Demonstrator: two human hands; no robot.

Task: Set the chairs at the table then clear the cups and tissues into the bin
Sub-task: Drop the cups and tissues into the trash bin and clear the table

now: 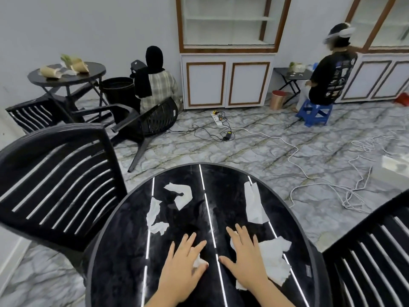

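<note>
A round black table fills the foreground with several white torn tissues on it. My left hand lies flat on the table with a small crumpled tissue under its fingers. My right hand rests flat, fingers spread, on the left part of a large torn tissue. More tissues lie at the table's left, upper middle and right. A black slatted chair stands at the table's left, and another chair at its right. No cups show on this table.
A black chair lies tipped over on the marble floor beyond the table. A black bin stands by a second round table holding paper items. Two people sit near the white cabinets. Cables and a power strip cross the floor.
</note>
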